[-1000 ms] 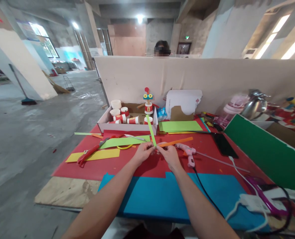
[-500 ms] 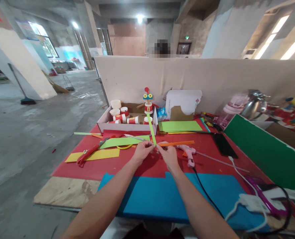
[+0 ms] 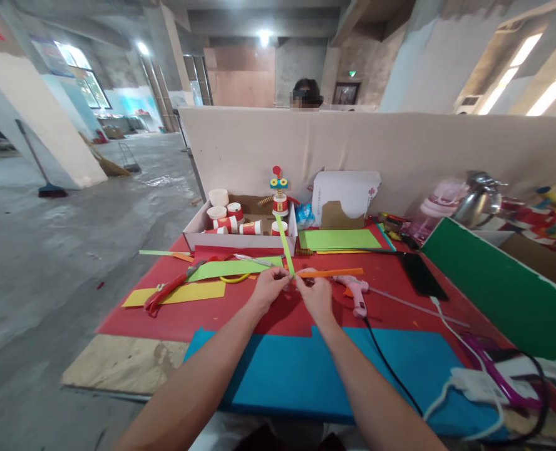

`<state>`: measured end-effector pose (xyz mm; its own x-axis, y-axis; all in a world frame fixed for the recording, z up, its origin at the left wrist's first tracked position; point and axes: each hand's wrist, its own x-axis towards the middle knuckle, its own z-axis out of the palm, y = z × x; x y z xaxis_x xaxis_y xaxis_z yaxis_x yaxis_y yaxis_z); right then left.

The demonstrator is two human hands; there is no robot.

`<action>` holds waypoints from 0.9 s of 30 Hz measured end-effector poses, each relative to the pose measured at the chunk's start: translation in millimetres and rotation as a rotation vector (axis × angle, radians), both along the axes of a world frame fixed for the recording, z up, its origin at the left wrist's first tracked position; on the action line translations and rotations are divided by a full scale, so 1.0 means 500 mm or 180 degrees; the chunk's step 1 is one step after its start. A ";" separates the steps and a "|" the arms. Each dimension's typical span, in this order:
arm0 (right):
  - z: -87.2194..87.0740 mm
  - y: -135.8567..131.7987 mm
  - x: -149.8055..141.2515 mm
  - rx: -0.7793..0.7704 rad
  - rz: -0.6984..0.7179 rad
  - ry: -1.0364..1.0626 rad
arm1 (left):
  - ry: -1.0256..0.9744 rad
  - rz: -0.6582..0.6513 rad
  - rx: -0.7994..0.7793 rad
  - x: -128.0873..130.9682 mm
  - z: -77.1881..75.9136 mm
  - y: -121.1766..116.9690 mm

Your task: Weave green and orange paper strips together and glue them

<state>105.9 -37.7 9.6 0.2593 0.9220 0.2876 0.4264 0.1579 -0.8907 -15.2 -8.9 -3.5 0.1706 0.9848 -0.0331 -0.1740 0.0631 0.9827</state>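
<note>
My left hand [image 3: 269,287] and my right hand [image 3: 316,294] meet above the red sheet, both closed in a pinch where two paper strips join. One is a light green strip [image 3: 284,243] pointing away from me toward the box. The other, an orange strip [image 3: 337,273], sticks out to the right. Fingertips hide the joint itself. Just right of my right hand lies a pink glue gun [image 3: 357,294] with its black cord. To the left are red-handled scissors [image 3: 165,293], a wide green paper piece [image 3: 233,268] and a yellow paper piece [image 3: 179,294].
A box [image 3: 193,240] of paper cups stands at the back, near a cup figure [image 3: 280,204] on a spring. Green sheets [image 3: 341,238], a phone [image 3: 421,275] and a green-sided box [image 3: 484,294] lie to the right. A blue sheet [image 3: 287,369] covers the front edge.
My hands keep pinching the joint, almost in place. The orange strip's free end has shifted slightly left.
</note>
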 end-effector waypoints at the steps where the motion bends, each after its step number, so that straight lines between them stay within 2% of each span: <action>1: 0.001 -0.001 -0.002 0.0108 -0.0045 -0.0121 | -0.0021 0.0020 -0.0025 0.001 0.001 -0.001; 4: 0.000 -0.001 -0.007 0.0366 -0.0104 -0.0274 | -0.0067 0.0090 -0.0080 0.003 0.006 -0.003; 7: -0.009 0.003 -0.004 0.0348 -0.0049 -0.0032 | -0.0139 0.0145 -0.0115 0.002 0.011 -0.005; 9: -0.017 0.008 0.000 0.0151 0.0162 0.0509 | -0.0282 0.0126 -0.0135 0.000 0.013 -0.005; 14: -0.026 0.015 0.002 -0.0479 0.0709 0.2282 | -0.0499 -0.0238 -0.0145 -0.001 0.018 -0.008; 17: -0.025 0.014 0.000 -0.0750 0.0824 0.2902 | -0.0403 -0.0238 -0.0101 0.000 0.019 -0.010; 21: -0.022 0.012 -0.001 -0.0921 0.0826 0.3221 | -0.0346 -0.0232 -0.0118 0.001 0.016 -0.009; 27: -0.025 0.012 0.002 -0.1010 0.0888 0.3189 | -0.0418 -0.0169 -0.0205 -0.001 0.012 -0.006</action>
